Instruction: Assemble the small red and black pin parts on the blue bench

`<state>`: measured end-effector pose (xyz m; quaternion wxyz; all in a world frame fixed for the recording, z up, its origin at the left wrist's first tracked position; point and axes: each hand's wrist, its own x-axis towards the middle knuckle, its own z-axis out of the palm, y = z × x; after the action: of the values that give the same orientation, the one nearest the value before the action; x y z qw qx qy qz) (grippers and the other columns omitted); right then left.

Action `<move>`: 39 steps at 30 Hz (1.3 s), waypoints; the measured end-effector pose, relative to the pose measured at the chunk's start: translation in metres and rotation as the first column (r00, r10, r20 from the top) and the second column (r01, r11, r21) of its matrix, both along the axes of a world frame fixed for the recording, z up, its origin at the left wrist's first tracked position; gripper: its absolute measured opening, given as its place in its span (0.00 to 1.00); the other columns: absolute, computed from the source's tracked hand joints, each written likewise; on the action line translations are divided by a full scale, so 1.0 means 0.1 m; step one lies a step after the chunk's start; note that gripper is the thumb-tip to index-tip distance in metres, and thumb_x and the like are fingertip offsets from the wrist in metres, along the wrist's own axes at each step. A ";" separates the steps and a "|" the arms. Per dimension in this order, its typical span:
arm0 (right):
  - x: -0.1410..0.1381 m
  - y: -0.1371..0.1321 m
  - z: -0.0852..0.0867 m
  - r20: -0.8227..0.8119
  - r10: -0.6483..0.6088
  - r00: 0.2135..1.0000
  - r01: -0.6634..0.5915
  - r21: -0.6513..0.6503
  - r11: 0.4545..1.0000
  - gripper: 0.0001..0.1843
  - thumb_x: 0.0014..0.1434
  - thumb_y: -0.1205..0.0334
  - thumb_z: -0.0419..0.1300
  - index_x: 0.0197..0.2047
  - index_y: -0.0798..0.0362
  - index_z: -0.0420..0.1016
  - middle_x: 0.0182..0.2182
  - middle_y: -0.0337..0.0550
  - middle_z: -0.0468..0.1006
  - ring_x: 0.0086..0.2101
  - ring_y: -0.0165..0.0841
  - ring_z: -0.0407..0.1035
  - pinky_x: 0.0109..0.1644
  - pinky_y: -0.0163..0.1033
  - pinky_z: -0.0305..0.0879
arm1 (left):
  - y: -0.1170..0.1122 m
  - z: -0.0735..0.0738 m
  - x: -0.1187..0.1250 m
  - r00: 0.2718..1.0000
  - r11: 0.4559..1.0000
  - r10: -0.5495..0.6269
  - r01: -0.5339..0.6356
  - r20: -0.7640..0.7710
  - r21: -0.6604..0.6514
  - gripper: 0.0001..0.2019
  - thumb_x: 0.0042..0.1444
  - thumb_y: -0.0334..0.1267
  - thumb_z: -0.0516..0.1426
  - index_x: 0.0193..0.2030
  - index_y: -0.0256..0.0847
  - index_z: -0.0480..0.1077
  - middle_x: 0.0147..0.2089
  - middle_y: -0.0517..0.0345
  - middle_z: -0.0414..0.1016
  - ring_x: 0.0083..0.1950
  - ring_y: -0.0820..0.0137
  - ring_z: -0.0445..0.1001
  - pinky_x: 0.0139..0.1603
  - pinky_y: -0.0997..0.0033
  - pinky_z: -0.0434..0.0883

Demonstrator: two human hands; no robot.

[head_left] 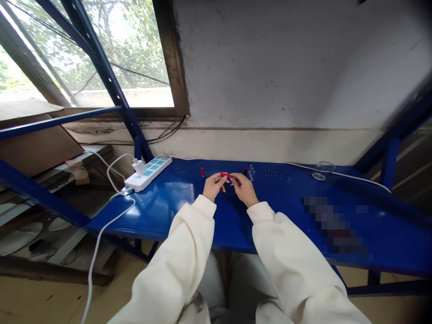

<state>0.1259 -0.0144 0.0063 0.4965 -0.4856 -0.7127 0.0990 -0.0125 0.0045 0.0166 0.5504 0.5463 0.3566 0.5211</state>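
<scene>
Over the middle of the blue table, a slim red stick-shaped piece [225, 175] is pinched at the fingertips of both hands. My left hand [212, 186] is closed on its left part, while my right hand [245, 188] grips toward its right end. Its exact kind is too small to make out. A short red cylinder [202, 172] stands just left of my left hand. Behind my right hand are a black-and-red piece [245, 171] and some clear small pieces [251, 173] grouped together.
A blue table [280, 225] runs along the wall. On its left lies a white power strip [151, 173] with a plugged-in adapter [138, 166] and a white cable [97, 252]. Several tiny clear pieces [272, 173] lie further right, near a glass cup [324, 168]. A pixelated dark patch [332, 222] covers the right side.
</scene>
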 end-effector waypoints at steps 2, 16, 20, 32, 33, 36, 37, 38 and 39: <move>0.01 -0.01 0.01 0.017 -0.009 1.000 0.009 -0.005 1.000 0.15 0.58 0.60 0.46 0.44 0.52 0.70 0.39 0.46 0.73 0.38 0.33 0.68 0.41 0.38 0.63 | 0.00 0.00 0.00 1.000 1.000 0.010 -0.010 -0.012 -0.006 0.20 0.43 0.46 0.60 0.40 0.33 0.69 0.28 0.57 0.73 0.14 0.82 0.61 0.14 0.79 0.57; 0.17 0.08 -0.03 0.079 -0.037 0.996 0.054 -0.226 0.973 0.12 0.52 0.57 0.54 0.35 0.55 0.74 0.32 0.45 0.72 0.27 0.29 0.65 0.34 0.36 0.63 | 0.02 0.04 -0.04 0.932 0.932 0.360 -0.362 0.043 0.037 0.17 0.45 0.48 0.59 0.31 0.34 0.66 0.20 0.64 0.66 0.12 0.83 0.57 0.14 0.79 0.55; 0.37 0.09 -0.01 0.041 0.069 0.997 -0.041 -0.481 0.876 0.12 0.50 0.58 0.56 0.32 0.56 0.75 0.26 0.42 0.74 0.27 0.29 0.66 0.34 0.35 0.62 | 0.02 0.00 -0.01 0.945 0.944 0.323 -0.318 -0.046 0.094 0.16 0.43 0.47 0.60 0.31 0.34 0.67 0.24 0.60 0.69 0.14 0.83 0.59 0.15 0.79 0.58; 0.73 0.02 0.00 0.274 -0.395 0.877 0.479 -0.557 0.678 0.09 0.48 0.60 0.58 0.32 0.54 0.75 0.31 0.45 0.77 0.33 0.34 0.71 0.33 0.33 0.60 | 0.12 -0.12 0.30 0.836 0.976 0.193 -0.110 -0.513 0.187 0.13 0.43 0.44 0.60 0.31 0.36 0.73 0.27 0.56 0.74 0.22 0.76 0.69 0.26 0.75 0.66; 0.71 0.01 0.01 0.292 -0.416 0.861 0.508 -0.535 0.675 0.10 0.49 0.59 0.58 0.33 0.54 0.75 0.32 0.46 0.77 0.34 0.35 0.71 0.33 0.33 0.60 | 0.13 -0.10 0.36 0.807 0.972 0.200 -0.094 -0.556 0.214 0.12 0.42 0.43 0.60 0.31 0.36 0.73 0.27 0.56 0.74 0.24 0.75 0.70 0.27 0.75 0.66; 0.64 0.00 0.01 0.335 -0.448 0.829 0.559 -0.487 0.671 0.11 0.50 0.56 0.56 0.33 0.52 0.76 0.32 0.46 0.77 0.36 0.37 0.71 0.34 0.35 0.60 | 0.17 -0.05 0.55 0.712 0.959 0.239 -0.065 -0.661 0.276 0.10 0.42 0.42 0.60 0.29 0.38 0.74 0.28 0.55 0.74 0.30 0.71 0.71 0.31 0.74 0.66; 0.62 0.00 0.01 0.348 -0.452 0.822 0.570 -0.478 0.669 0.11 0.51 0.55 0.56 0.33 0.52 0.76 0.32 0.47 0.77 0.36 0.37 0.70 0.33 0.35 0.60 | 0.19 -0.03 0.60 0.682 0.957 0.249 -0.064 -0.688 0.283 0.10 0.43 0.42 0.60 0.30 0.39 0.74 0.28 0.55 0.75 0.31 0.70 0.71 0.32 0.73 0.65; 0.60 0.00 0.00 0.359 -0.455 0.815 0.579 -0.470 0.666 0.12 0.51 0.54 0.56 0.33 0.51 0.76 0.31 0.47 0.77 0.36 0.38 0.70 0.33 0.35 0.60 | 0.20 -0.03 0.64 0.653 0.956 0.260 -0.070 -0.711 0.286 0.09 0.43 0.42 0.59 0.30 0.39 0.74 0.29 0.55 0.75 0.31 0.70 0.71 0.32 0.73 0.65; 0.59 0.00 0.00 0.367 -0.456 0.810 0.585 -0.465 0.664 0.12 0.51 0.54 0.56 0.33 0.51 0.76 0.31 0.47 0.77 0.35 0.38 0.70 0.32 0.35 0.60 | 0.22 -0.02 0.68 0.625 0.955 0.271 -0.078 -0.732 0.287 0.09 0.44 0.42 0.59 0.31 0.39 0.74 0.30 0.54 0.75 0.31 0.69 0.71 0.32 0.73 0.65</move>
<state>0.1850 -0.0142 0.0059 0.2579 -0.8004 -0.5316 0.1013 0.0556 0.0260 0.0142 0.2284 0.7364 0.5448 0.3298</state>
